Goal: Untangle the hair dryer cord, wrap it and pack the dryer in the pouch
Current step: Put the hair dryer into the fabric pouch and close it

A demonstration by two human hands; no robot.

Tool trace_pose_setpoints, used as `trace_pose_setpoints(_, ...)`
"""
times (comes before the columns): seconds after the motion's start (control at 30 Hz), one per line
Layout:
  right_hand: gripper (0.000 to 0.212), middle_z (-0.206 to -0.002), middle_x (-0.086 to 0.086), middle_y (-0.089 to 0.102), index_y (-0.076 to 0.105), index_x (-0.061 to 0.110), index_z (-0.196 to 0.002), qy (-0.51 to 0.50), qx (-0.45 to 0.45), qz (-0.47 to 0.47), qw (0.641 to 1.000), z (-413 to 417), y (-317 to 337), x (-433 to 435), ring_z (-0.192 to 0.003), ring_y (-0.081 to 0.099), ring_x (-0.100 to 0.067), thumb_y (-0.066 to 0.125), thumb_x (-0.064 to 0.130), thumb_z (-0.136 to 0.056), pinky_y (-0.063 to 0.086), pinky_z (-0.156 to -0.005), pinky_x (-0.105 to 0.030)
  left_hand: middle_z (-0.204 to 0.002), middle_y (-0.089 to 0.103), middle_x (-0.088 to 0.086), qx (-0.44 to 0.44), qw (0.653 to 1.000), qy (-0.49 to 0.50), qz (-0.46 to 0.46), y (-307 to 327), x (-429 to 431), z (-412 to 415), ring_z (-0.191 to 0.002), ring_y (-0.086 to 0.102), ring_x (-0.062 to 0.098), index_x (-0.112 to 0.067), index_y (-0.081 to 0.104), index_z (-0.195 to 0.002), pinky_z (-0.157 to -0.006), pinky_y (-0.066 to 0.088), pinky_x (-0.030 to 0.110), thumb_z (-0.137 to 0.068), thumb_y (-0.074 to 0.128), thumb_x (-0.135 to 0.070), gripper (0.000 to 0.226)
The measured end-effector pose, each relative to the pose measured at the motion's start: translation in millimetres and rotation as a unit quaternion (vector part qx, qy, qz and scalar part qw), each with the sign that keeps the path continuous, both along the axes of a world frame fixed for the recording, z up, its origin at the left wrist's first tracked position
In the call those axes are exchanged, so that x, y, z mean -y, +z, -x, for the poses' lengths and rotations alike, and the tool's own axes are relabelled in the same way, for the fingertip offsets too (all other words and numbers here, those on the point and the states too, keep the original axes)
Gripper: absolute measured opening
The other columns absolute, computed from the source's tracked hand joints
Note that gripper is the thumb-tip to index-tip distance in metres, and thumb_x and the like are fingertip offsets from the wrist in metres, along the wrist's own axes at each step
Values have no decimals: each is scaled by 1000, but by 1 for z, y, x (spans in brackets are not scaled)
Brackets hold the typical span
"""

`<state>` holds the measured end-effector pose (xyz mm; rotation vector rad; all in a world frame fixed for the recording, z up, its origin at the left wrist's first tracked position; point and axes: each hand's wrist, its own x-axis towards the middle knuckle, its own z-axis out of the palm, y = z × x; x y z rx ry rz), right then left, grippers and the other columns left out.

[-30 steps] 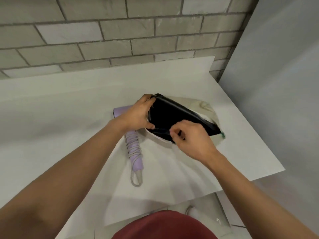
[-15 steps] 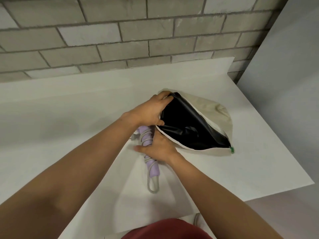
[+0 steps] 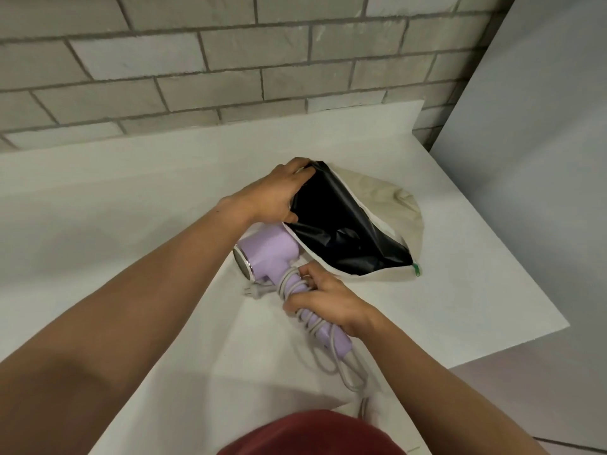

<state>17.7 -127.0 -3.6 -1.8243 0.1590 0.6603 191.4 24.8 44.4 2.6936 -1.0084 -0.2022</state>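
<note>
The cord (image 3: 297, 292) was already wound round the handle of the dryer (image 3: 269, 254), which was clasped in the right hand (image 3: 323, 298) just outside the pouch (image 3: 377, 198). The pouch mouth was held agape by the clenched left hand (image 3: 279, 195). Packing was judged still to be done. A white table (image 3: 131, 198) stood against a grey brick wall (image 3: 230, 67).

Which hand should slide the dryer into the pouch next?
Right. The right hand already grips the lilac hair dryer by its cord-wrapped handle, while the left hand holds open the beige, black-lined pouch.
</note>
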Motion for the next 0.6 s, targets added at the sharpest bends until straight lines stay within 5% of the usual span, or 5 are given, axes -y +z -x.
trace_pose_setpoints(0.17,40,-93,7,69,64,29,-106,19,-14,7,1000,23,11,27,-75,63,-6,82,26,-71,55,-77,-29,-164,21,10,-12,1000,23,18,-10,-12,0,-144,36,36,-11,26,-160,-118,37,43,-73,85,-23,105)
trace_pose_setpoints(0.33,37,-84,14,64,65,31,-101,23,-20,-56,998,43,38,65,-79,59,-6,81,26,-68,48,-76,-24,-168,17,5,-2,999,36,36,-17,-21,8,-146,32,35,-14,25,-161,-120,33,39,-76,86,-20,105)
trace_pose_setpoints(0.47,48,-112,-13,75,66,8,-120,-1,-16,-125,992,38,50,82,-98,66,-20,76,17,-75,49,-87,-35,-166,23,12,48,997,3,64,-20,-19,22,-140,38,41,-10,28,-159,-118,35,47,-79,79,-5,95)
trace_pose_setpoints(0.6,48,-121,-6,77,66,6,-124,-36,-38,-144,988,26,49,87,-102,69,-17,72,20,-79,52,-85,-33,-166,22,9,61,993,4,96,-15,-16,38,-138,41,42,-9,30,-157,-115,39,47,-78,80,-6,93)
